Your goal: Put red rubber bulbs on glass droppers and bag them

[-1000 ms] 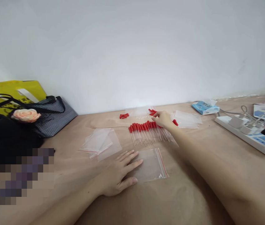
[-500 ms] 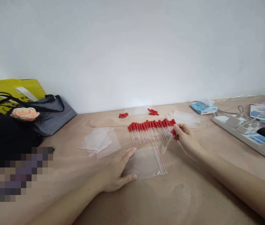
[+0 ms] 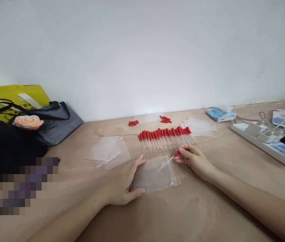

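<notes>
A clear zip bag (image 3: 154, 174) with a red line along its right edge lies flat on the table. My left hand (image 3: 126, 181) rests at the bag's left edge, fingers and thumb spread. Pinched by its red bulb in my right hand (image 3: 190, 159) is a dropper (image 3: 176, 153); its clear tip reaches over or into the bag's right end, I cannot tell which. Behind the bag lies a row of red-capped droppers (image 3: 165, 133), side by side, clear stems toward me.
Loose bags lie at left (image 3: 104, 151) and back right (image 3: 199, 127). Two small piles of red bulbs (image 3: 133, 123) (image 3: 165, 119) flank clear tubes (image 3: 152, 120) by the wall. A power strip (image 3: 265, 146), a blue tissue pack (image 3: 220, 114) and a striped bag (image 3: 56, 126) stand farther out.
My right hand has moved left and toward me with the dropper, from the row's right end to the bag's right edge. My left hand stays nearly in place.
</notes>
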Demonstrator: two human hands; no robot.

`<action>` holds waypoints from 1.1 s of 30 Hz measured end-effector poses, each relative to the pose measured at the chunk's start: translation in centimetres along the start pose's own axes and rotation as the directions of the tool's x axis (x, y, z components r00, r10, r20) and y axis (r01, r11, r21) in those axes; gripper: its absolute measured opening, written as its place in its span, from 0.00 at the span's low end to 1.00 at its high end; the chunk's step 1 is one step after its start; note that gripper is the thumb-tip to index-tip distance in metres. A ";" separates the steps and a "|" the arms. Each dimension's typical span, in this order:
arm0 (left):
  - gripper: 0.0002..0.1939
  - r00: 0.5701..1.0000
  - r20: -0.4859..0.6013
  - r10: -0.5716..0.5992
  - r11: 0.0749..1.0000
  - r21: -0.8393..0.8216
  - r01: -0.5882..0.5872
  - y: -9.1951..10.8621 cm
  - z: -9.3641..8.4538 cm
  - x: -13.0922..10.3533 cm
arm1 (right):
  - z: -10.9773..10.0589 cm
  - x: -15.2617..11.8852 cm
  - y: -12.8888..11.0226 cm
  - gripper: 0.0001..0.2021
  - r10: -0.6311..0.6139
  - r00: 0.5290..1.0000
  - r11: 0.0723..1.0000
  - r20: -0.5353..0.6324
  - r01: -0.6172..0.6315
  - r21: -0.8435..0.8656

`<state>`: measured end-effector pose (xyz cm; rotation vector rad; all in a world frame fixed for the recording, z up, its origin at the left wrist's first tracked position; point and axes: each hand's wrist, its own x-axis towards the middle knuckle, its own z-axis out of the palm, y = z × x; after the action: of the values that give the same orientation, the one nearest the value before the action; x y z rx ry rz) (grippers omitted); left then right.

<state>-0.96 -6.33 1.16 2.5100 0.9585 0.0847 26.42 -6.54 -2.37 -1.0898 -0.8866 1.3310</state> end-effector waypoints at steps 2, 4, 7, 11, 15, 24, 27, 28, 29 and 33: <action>0.42 1.000 0.001 -0.006 1.000 -0.001 0.006 0.0 0.0 0.0 | 0.0 -0.2 -0.2 0.14 0.043 0.994 0.997 0.099 -0.036 -0.067; 0.43 1.000 0.001 -0.011 1.000 -0.002 0.011 0.0 0.1 0.1 | 0.0 -0.4 -0.4 0.14 0.088 0.977 0.982 0.195 -0.052 -0.181; 0.43 1.000 -0.001 -0.011 1.000 -0.008 0.011 0.1 0.1 0.1 | 0.0 -0.5 -0.5 0.15 0.132 0.946 0.950 0.295 -0.035 -0.312; 0.43 1.000 -0.005 -0.012 1.000 -0.013 0.012 0.2 0.1 0.2 | 0.1 -0.6 -0.2 0.14 0.135 0.912 0.924 0.387 0.025 -0.382; 0.42 1.000 -0.018 -0.016 1.000 -0.010 0.016 0.2 0.0 0.2 | 0.6 -0.9 0.5 0.12 0.090 0.890 0.844 0.446 0.170 -0.509; 0.40 0.998 -0.067 0.010 0.999 -0.031 -0.012 -0.1 0.2 0.0 | 0.6 -0.8 -0.3 0.14 0.058 0.854 0.737 0.518 0.313 -0.599; 0.35 0.993 -0.113 0.033 0.999 -0.009 -0.034 -0.4 0.2 -0.3 | -0.2 -0.1 -0.7 0.12 0.035 0.917 0.745 0.397 0.241 -0.622; 0.33 0.992 -0.122 0.030 1.000 -0.002 -0.031 -0.5 0.1 -0.5 | -0.5 0.2 -0.9 0.11 0.006 0.940 0.728 0.341 0.230 -0.646; 0.31 0.992 -0.124 0.025 1.000 -0.001 -0.025 -0.6 0.1 -0.6 | -0.8 0.6 -1.2 0.10 -0.016 0.956 0.706 0.293 0.218 -0.674; 0.27 0.995 -0.098 0.016 1.000 -0.010 -0.017 -0.6 -0.2 -0.7 | -1.7 3.3 -2.6 0.09 -0.126 0.971 0.584 0.201 0.236 -0.777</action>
<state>-1.92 -6.34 1.21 2.5243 0.9734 0.2197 29.01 -3.28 -0.70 -1.5425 -1.7488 0.7996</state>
